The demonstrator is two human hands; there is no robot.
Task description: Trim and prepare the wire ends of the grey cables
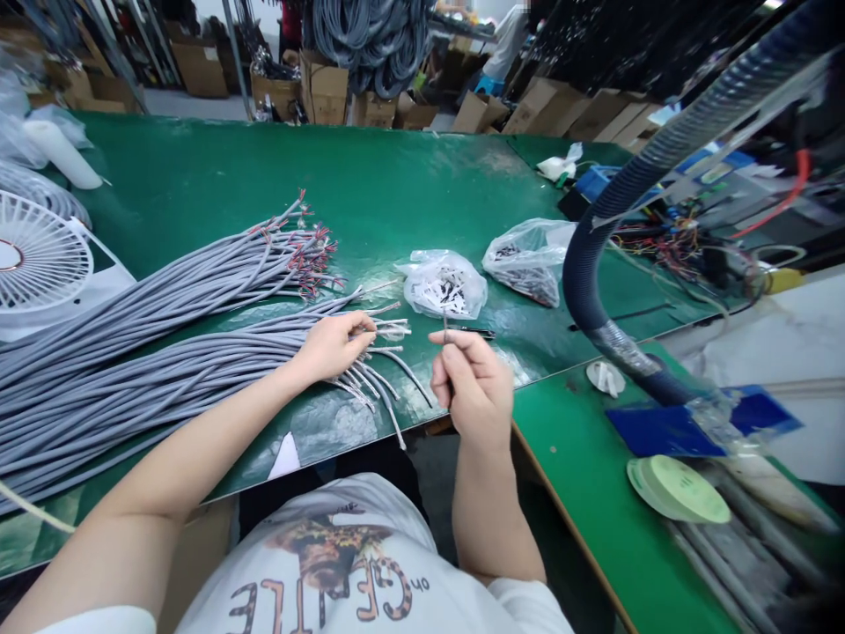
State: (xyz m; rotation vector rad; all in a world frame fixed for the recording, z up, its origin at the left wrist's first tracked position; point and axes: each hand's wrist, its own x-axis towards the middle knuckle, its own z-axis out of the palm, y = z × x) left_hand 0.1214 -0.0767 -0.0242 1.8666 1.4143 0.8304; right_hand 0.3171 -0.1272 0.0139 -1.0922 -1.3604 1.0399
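My left hand (338,345) lies over the front bundle of grey cables (217,374), near their stripped, whitish ends. Its thumb and fingers are closed in a pinch at one cable end, partly hidden by the fingers. My right hand (476,380) is raised over the table's front edge, closed round a thin dark tool (445,328) whose narrow tip points up; its exact kind is not clear. Just behind that hand sits an open plastic bag (445,286) of small white and black pieces. A black-handled item (479,332) lies beside the bag.
Another grey cable bundle (217,273) with red and white wire ends lies behind. A second plastic bag (528,260) is at right. A thick flexible hose (584,255) arches over the right side. A white fan (40,251) stands left; a pale green spool (679,489) rests right.
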